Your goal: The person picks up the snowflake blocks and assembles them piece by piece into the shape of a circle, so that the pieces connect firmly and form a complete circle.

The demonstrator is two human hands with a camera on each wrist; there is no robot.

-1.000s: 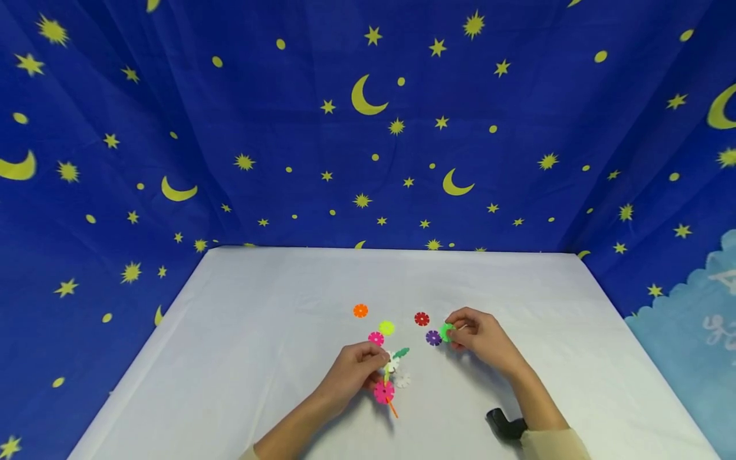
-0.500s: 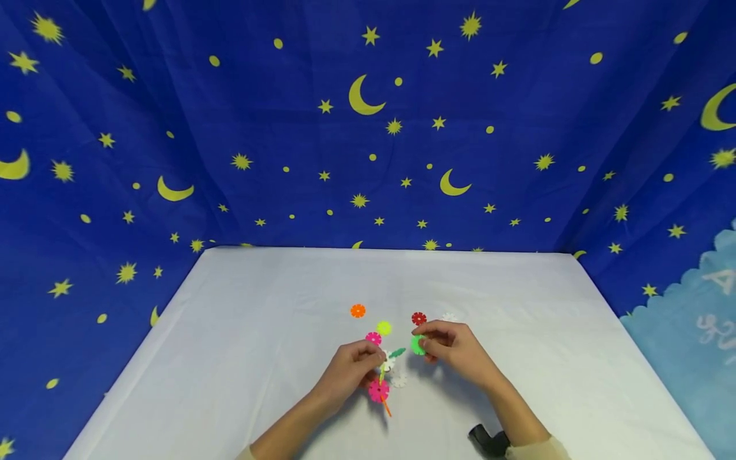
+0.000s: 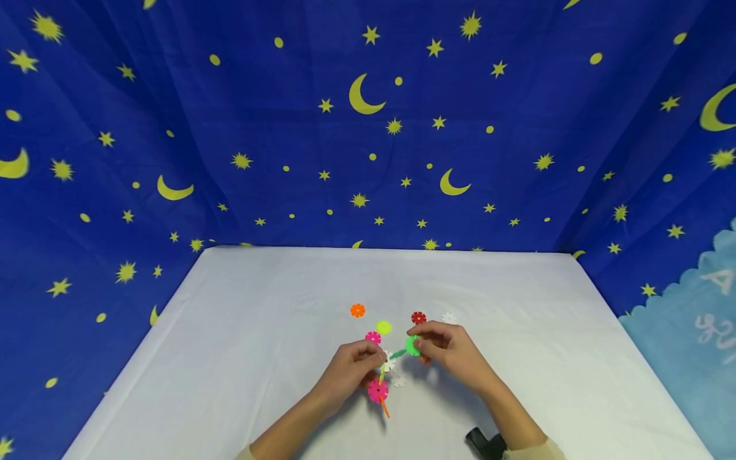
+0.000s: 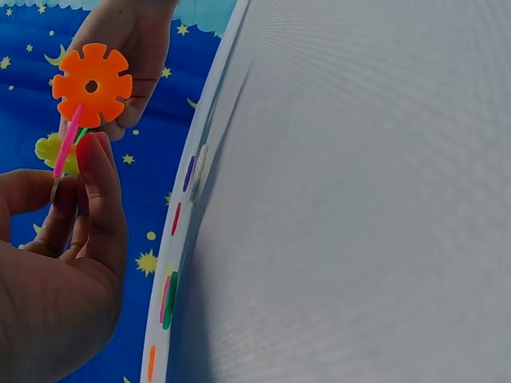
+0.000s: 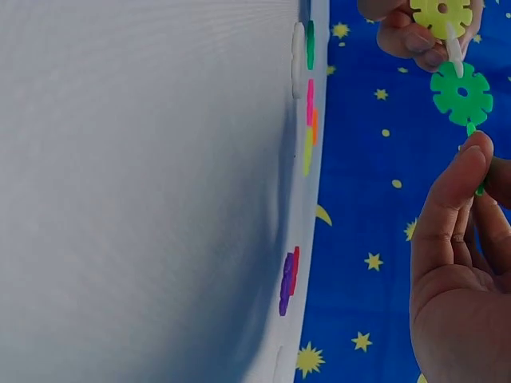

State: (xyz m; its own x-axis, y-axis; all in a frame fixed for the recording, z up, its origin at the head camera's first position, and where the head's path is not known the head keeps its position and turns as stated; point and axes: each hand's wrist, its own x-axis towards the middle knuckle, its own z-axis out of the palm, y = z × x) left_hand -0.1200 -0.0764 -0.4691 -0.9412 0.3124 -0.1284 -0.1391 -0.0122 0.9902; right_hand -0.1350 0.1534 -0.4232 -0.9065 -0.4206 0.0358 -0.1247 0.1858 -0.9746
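My left hand (image 3: 349,372) pinches a white snowflake disc (image 3: 389,362) in a joined chain of plastic snowflake discs. The chain also has a pink disc (image 3: 377,390), an orange disc (image 4: 92,85), a yellow disc (image 5: 441,17) and a dark green disc (image 3: 398,354). Between thumb and fingertips, my right hand (image 3: 451,351) holds a light green disc (image 3: 412,345). Its edge meets the dark green disc; whether their slots interlock, I cannot tell. In the right wrist view the light green disc (image 5: 472,128) appears edge-on, partly hidden by my thumb.
On the white table (image 3: 276,306) lie loose discs: orange (image 3: 358,310), yellow (image 3: 384,327), pink (image 3: 373,337), red (image 3: 418,317), white (image 3: 450,317) and purple (image 5: 285,285). Another white disc (image 3: 398,381) lies below the chain. A black curved object (image 3: 485,443) sits by the right forearm.
My right hand has brought the light green disc leftward from beside the purple disc to the dark green one. The left hand stays nearly still with the chain.
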